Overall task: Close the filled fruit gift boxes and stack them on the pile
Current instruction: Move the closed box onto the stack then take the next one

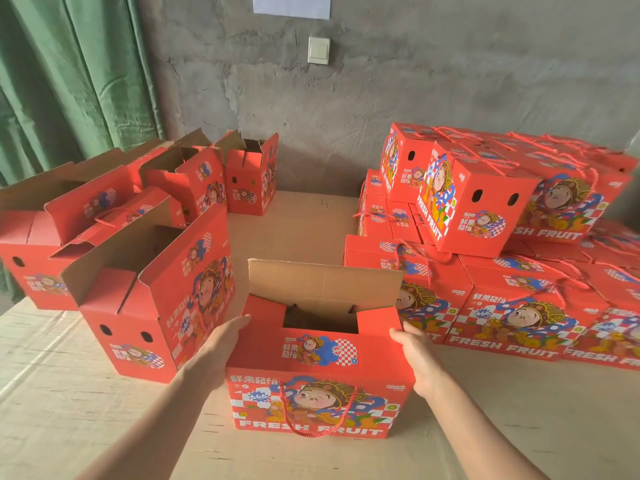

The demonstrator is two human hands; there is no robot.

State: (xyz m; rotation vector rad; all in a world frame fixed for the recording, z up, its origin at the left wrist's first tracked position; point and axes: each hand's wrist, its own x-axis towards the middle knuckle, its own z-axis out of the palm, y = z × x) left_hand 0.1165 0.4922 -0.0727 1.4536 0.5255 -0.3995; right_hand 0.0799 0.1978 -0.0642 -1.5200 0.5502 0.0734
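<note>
At the near middle of the cardboard-covered bench (pixel 104 410) stands a red fruit gift box (pixel 322 355), its brown back flap (pixel 325 282) upright and its top not yet shut, with a red rope handle (pixel 318 420) hanging down its front. The left hand (pixel 221 344) lies flat against the box's left end and the right hand (pixel 414 355) against its right end, fingers (pixel 239 322) straight and pressing rather than curled round anything. To the right rises the pile of closed boxes (pixel 485 209), and to the left stand several open boxes (pixel 156 306)
</note>
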